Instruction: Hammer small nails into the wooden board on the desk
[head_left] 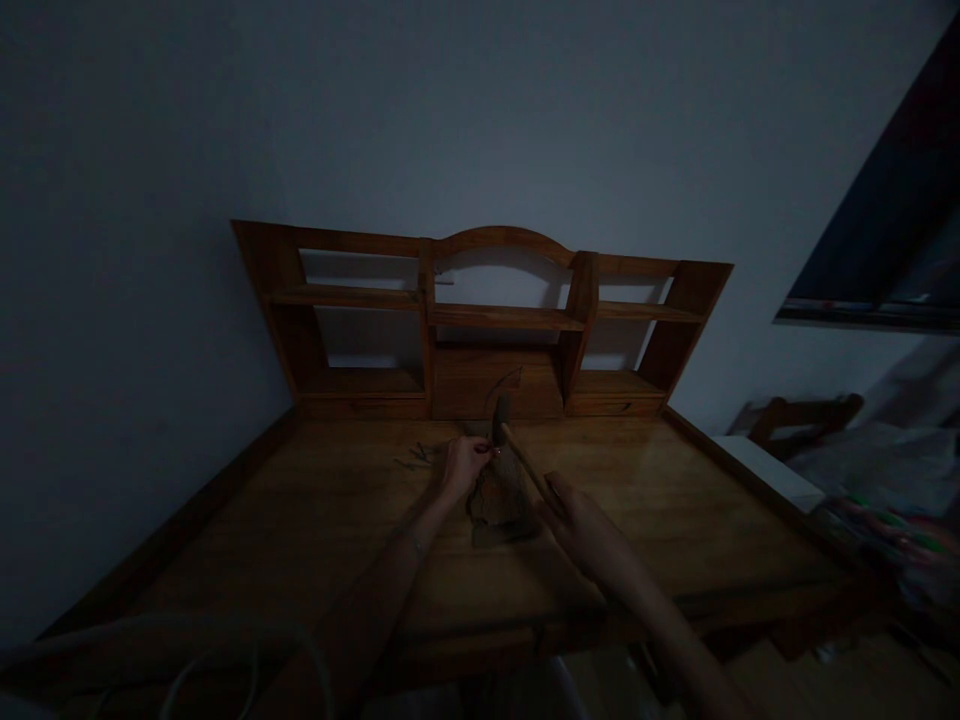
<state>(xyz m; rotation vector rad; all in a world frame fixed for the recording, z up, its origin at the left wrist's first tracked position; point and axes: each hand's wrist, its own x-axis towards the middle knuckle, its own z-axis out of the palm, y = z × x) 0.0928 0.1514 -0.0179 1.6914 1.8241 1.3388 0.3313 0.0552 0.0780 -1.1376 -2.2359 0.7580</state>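
In the dim head view, my right hand [566,515] is closed around the wooden handle of a hammer [523,460]. The hammer's dark head is up and to the left, close to the fingertips of my left hand [466,462]. Those fingertips are pinched together over the far end of a rough wooden block [496,500]. A small bright spot shows at the pinch, but what it is stays too small and dark to tell. Several thin nail-like pieces [418,457] lie on the desk just left of my left hand.
The wooden desk [300,520] has a shelf unit [499,318] along its back edge, against the wall. A thin dark curved line rises behind the hammer. Off to the right are a white surface [772,470], a wooden chair back [806,425] and a cluttered pile [892,490].
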